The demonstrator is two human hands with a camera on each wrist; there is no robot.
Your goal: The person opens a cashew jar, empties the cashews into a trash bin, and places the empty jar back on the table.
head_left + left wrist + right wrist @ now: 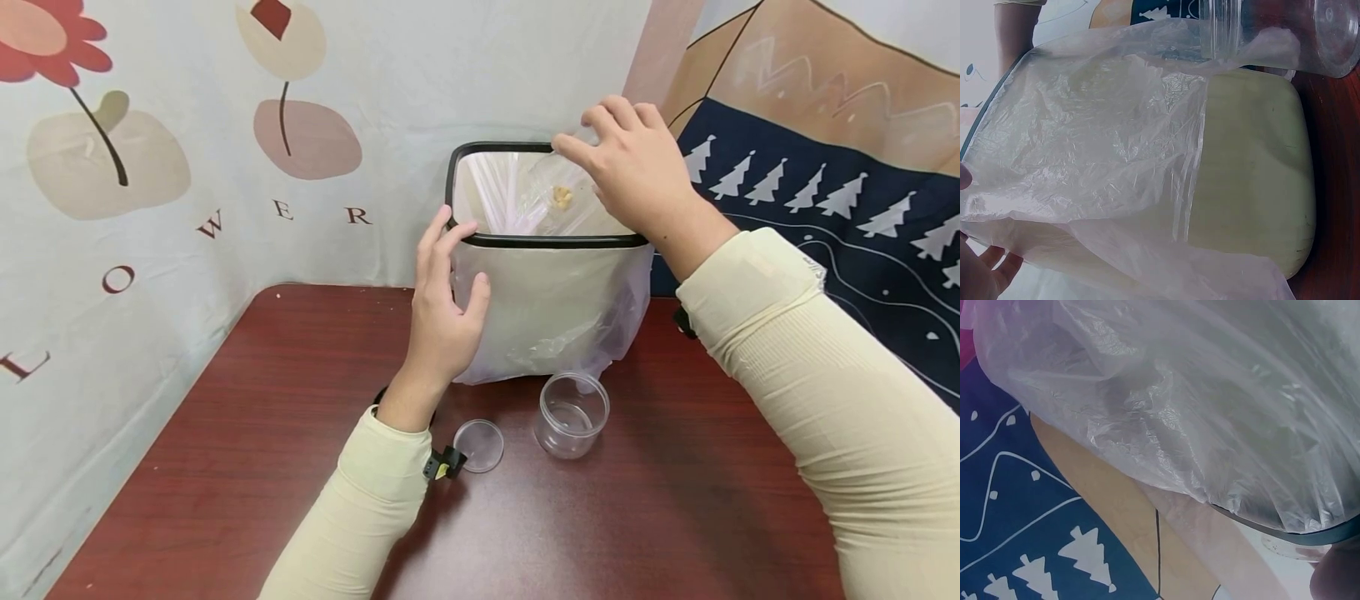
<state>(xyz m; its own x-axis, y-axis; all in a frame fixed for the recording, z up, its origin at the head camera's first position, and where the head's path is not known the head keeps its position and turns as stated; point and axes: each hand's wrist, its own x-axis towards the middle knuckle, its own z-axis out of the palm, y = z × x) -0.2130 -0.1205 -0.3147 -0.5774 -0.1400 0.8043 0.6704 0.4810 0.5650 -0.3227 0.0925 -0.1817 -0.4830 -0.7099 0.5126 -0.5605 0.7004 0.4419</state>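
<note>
A small bin (555, 308) lined with a thin plastic bag (630, 304) stands on the table, its black rim (555, 242) facing up. Over the far right of its mouth, my right hand (633, 167) grips a clear plastic container (1294, 549), mostly hidden behind the fingers. A small yellowish lump (561, 197) shows below this hand, within the bin's mouth. My left hand (446, 312) rests at the bin's near left corner, fingers extended with the fingertips at the rim and the thumb spread along the front.
In front of the bin stands an uncovered clear jar (572, 417), with a round clear lid (478, 446) lying flat to its left. The dark red table (300, 433) meets a flower-printed cloth (390, 83) behind and a navy tree-patterned cloth (817, 192) at right.
</note>
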